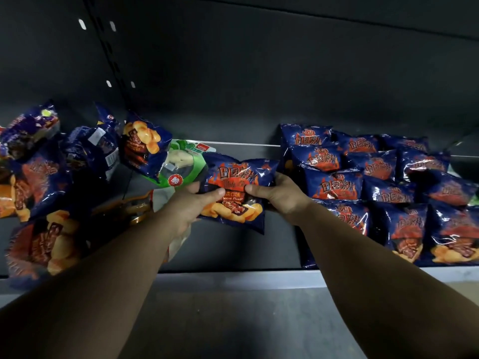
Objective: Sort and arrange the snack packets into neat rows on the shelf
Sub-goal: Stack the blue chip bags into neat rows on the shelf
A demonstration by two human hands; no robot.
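A blue barbecue snack packet (237, 177) with orange flames is held just above the dark shelf (233, 252) at its middle. My left hand (193, 203) grips its left edge, thumb across the front. My right hand (278, 194) grips its right edge, thumb on the front too. To the right, several matching blue packets (373, 177) lie in overlapping neat rows. On the left a jumbled heap of blue packets (46, 177) lies at mixed angles, with a green packet (178, 164) among them.
The shelf's grey front lip (233, 279) runs across below my forearms. A dark back panel (259, 86) and a slotted upright (108, 47) close the rear. An orange and white packet (145, 206) lies under my left wrist.
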